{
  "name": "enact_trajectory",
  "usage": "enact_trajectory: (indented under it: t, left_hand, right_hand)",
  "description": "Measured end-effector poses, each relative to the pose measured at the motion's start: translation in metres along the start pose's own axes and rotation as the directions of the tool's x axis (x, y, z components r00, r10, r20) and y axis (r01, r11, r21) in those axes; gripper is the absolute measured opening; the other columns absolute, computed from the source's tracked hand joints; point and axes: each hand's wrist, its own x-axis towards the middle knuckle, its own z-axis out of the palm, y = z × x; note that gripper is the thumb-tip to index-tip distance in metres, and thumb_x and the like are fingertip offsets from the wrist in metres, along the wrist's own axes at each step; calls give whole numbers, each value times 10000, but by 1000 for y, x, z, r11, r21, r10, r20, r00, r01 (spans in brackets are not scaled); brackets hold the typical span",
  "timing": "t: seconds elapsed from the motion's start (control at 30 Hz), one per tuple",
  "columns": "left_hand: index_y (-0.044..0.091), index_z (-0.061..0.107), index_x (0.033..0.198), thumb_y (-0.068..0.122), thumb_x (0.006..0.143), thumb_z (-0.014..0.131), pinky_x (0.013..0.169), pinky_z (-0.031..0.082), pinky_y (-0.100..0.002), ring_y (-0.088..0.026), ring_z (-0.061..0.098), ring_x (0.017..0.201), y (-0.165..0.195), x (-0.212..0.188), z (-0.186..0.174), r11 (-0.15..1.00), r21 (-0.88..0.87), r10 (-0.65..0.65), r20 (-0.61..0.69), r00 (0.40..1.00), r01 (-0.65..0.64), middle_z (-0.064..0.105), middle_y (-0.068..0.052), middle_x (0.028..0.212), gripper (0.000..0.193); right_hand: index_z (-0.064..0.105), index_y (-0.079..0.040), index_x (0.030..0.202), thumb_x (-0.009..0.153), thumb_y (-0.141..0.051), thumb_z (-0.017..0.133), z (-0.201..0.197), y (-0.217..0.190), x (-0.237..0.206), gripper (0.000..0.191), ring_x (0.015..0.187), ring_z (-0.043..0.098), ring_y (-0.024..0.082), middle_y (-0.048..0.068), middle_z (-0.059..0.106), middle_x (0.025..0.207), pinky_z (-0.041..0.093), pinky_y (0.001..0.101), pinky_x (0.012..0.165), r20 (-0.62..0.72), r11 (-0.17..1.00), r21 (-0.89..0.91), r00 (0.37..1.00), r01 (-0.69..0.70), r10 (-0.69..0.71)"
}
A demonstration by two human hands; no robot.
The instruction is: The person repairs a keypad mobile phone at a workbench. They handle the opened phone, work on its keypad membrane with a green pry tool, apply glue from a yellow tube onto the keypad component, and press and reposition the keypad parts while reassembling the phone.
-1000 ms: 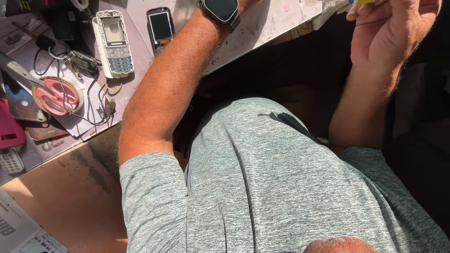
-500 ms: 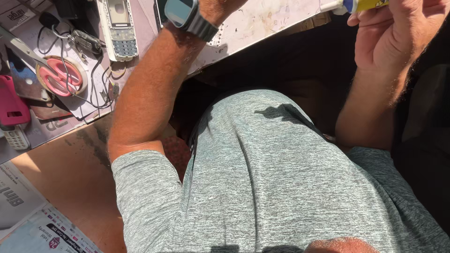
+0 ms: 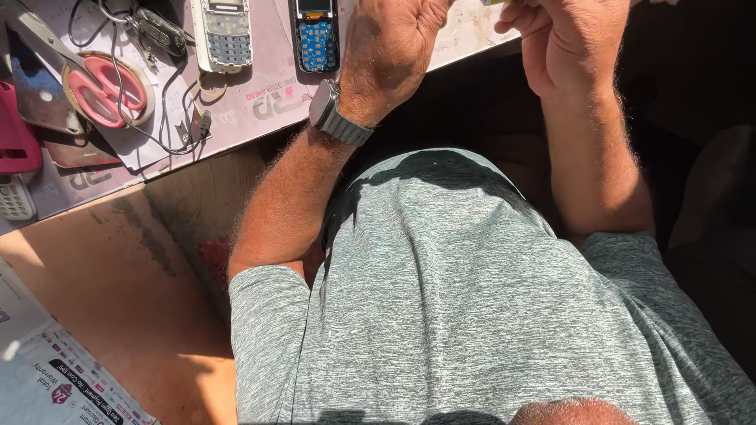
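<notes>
**Both hands raised at the top edge of the bench**

The left hand [image 3: 390, 47] sits at upper centre of the frame, fingers curled inward; whether its grip is around anything cannot be told, since the fingertips run off the top edge. A grey wristwatch [image 3: 335, 114] bands its wrist. The right hand [image 3: 567, 47], at upper right, is closed on a small yellow-green object [image 3: 494, 2], barely visible at the frame's top edge.

Just left of the left hand a dark keypad phone [image 3: 316, 35] with blue keys lies on the bench [image 3: 260, 110]. Further left lie a pale keypad phone [image 3: 224, 31], black cables [image 3: 169, 118] and red-handled scissors [image 3: 102, 86]. A grey T-shirt [image 3: 472, 315] fills the lower frame.
</notes>
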Motion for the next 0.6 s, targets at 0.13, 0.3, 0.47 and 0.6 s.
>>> enact_trajectory:
  t: [0.13,0.3,0.47,0.6]
  left_hand:
    - [89,679,918,428,1092,592,533,500,-267,-112,599,604,5,2,-4,989,100,114,-22,993,-111,615,17,725,391]
    - [131,724,964,442,1081,546,561,501,-323,-143,621,628,15,8,-6,989,142,54,-63,997,-44,630,15,714,376]
    - [123,694,1051,437,1108,499,713,535,-364,-170,654,771,12,10,-9,980,166,111,-21,994,-106,657,-8,834,374]
    - [129,720,1058,418,1091,620,695,530,-352,-165,654,769,8,11,-10,983,165,67,74,995,-79,670,-3,823,308]
  right_hand:
    - [678,82,1171,1174,-23,668,7,-3,0,105,807,751,243,182,720,969,667,352,703,-52,998,50,998,-26,28]
    - [661,92,1147,1156,-46,699,16,-7,4,143,765,738,241,184,723,952,650,356,669,-95,999,13,995,-38,39]
    - [668,73,1174,1159,-53,674,13,-7,7,128,801,753,241,184,728,976,665,361,699,-59,998,39,997,-45,47]
    - [682,81,1120,1196,-51,640,10,-8,12,158,809,753,232,191,729,973,672,366,731,-23,998,52,999,-44,45]
